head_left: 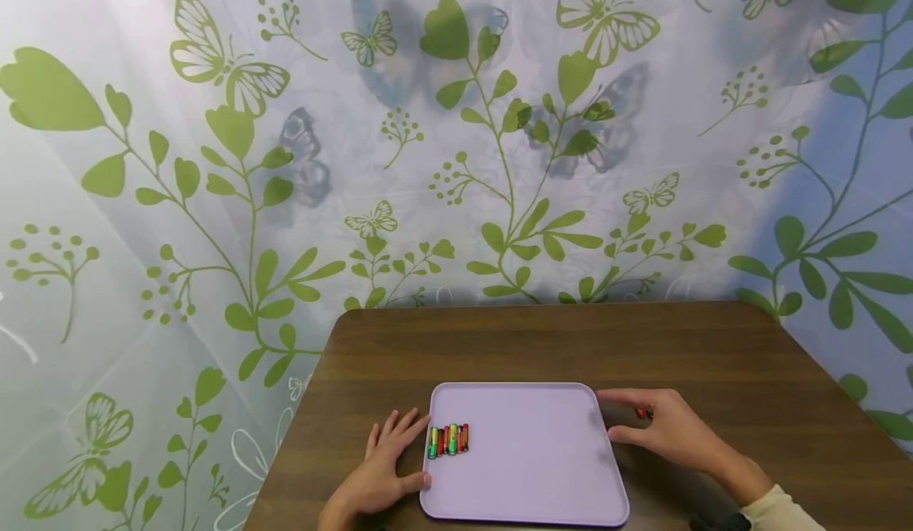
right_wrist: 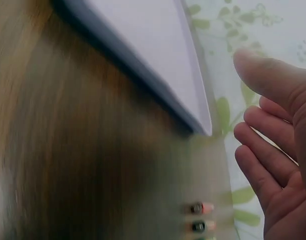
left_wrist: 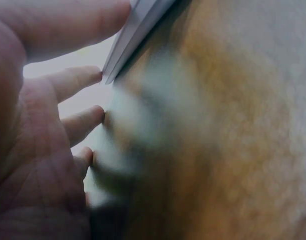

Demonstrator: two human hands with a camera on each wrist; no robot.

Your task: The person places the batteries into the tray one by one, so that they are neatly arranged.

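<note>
A lilac tray lies on the brown table, with a row of several small batteries in red, green and yellow along its left side. My left hand is at the tray's left edge, fingers spread, the thumb and index fingertips right at the rim. On the opposite side, my right hand has its fingers and thumb stretched toward the right rim. In the right wrist view this hand shows nothing in its grasp. Partly hidden behind it, small batteries lie on the table.
The wooden table reaches back to a hanging curtain printed with green leaves and butterflies. The tray has a low raised rim. A pale sleeve covers my right forearm.
</note>
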